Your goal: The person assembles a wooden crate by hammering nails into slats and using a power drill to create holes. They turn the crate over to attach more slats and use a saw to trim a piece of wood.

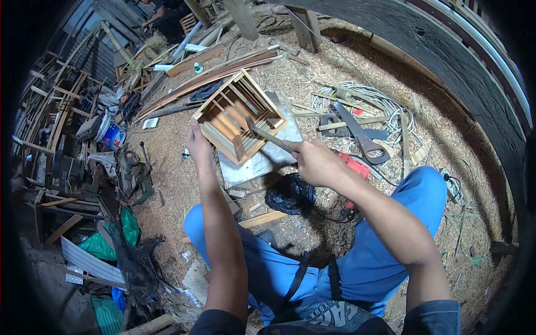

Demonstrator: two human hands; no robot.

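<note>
A slatted wooden crate rests tilted on a pale, worn board, its open side towards me. My left hand grips the crate's left corner, fingers partly hidden behind the wood. Wrapped round the handle of a hammer is my right hand. The hammer's head overlaps the inside of the crate, close to a short wooden piece at its lower edge.
Right of the board lie a handsaw, coiled cable and a red power tool. A black plastic bag sits before me. Long wood strips lie behind the crate; scrap clutters the left. Another person is at the far back.
</note>
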